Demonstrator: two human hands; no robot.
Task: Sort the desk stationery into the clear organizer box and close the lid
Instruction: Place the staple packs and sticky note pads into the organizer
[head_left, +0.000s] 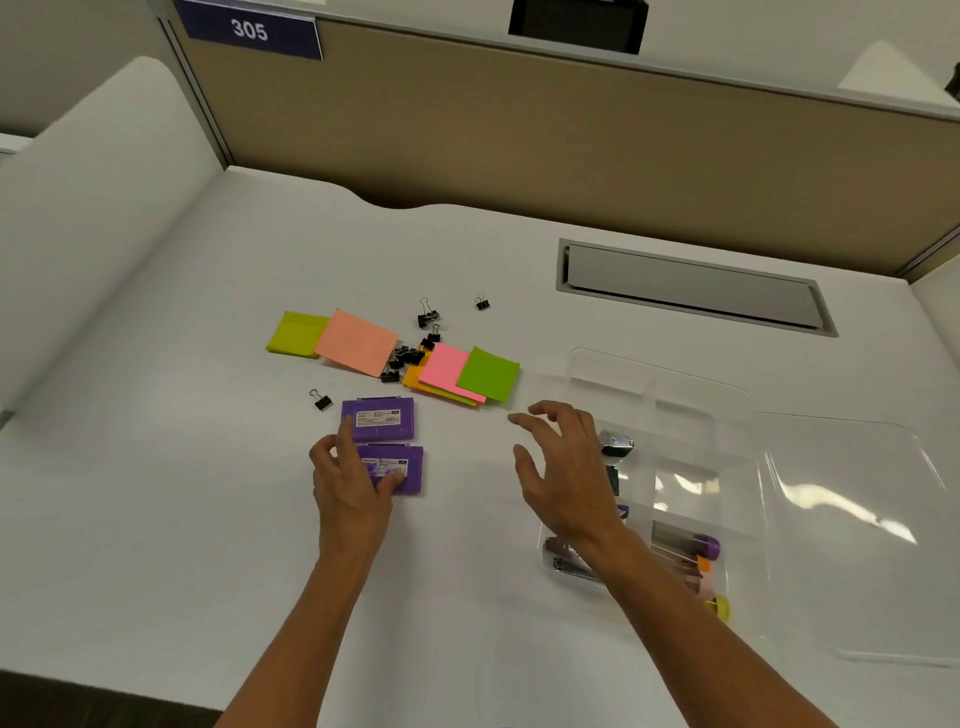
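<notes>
Two purple plastic cases lie one behind the other on the white desk. My left hand (349, 478) grips the nearer purple case (397, 467), fingers curled over its left end; the farther purple case (379, 418) lies just beyond. My right hand (563, 467) hovers with spread, relaxed fingers and holds nothing, just left of the clear organizer box (685, 405). The box stands open, its lid (852, 519) folded out to the right. Staplers and coloured tubes lie inside it. Sticky note pads (467, 374) and several black binder clips (413, 356) are scattered behind the cases.
A yellow-green pad (296, 335) and a salmon pad (356, 343) lie at the left of the pile. A single clip (321, 400) sits left of the cases. A grey cable hatch (691, 286) is set into the desk at the back right. A tan partition wall stands behind.
</notes>
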